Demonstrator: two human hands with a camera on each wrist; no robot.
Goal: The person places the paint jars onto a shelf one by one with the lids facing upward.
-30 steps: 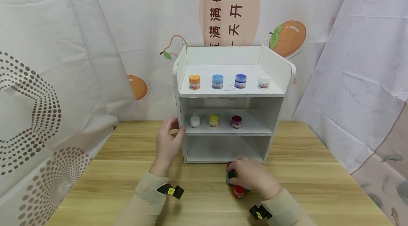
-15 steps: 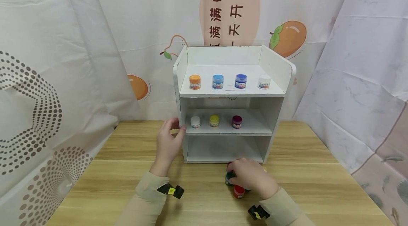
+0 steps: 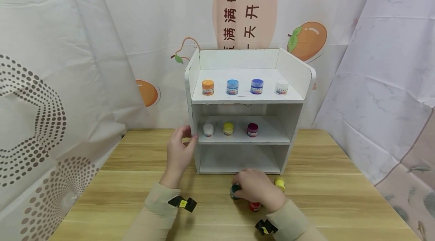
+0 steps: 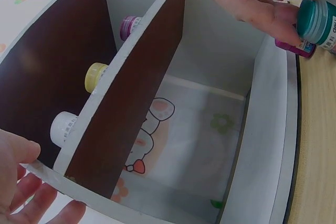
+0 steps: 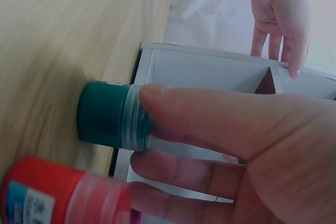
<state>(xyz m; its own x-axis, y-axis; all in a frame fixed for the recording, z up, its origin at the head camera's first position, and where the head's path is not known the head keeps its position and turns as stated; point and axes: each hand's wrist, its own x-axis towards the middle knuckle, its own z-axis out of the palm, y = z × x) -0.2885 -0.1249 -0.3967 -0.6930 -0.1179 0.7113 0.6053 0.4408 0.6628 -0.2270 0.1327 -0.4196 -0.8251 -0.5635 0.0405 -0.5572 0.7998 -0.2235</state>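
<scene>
Two levels of a white shelf unit [image 3: 238, 59] hold upright, lidded jars. The top carries, from left to right, an orange jar [image 3: 208, 88], a light blue jar [image 3: 232, 87], a dark blue jar [image 3: 256, 87] and a clear-lidded white jar [image 3: 281, 88]; the middle carries a small white jar [image 3: 208, 130], a yellow jar [image 3: 228, 129] and a maroon jar [image 3: 252, 130]. A green jar [image 5: 102, 114] is in front of the unit, pinched at its lid between thumb and fingers of the right hand [image 3: 256, 186]; whether it rests on the counter [image 3: 119, 195] or is slightly raised, I cannot tell. Near it are a red jar [image 3: 255, 206] and, to the right, a second yellow jar [image 3: 279, 183]. A magenta jar [image 4: 303, 50] by the unit's foot shows in the left wrist view. The left hand [image 3: 180, 154] grips the front edge of the unit's left side panel, thumb inside and fingers outside; the two hands are well apart. Compared with half a second ago, the right hand and the green jar have moved left, uncovering the second yellow jar, while the left hand and the shelved jars have stayed put.
</scene>
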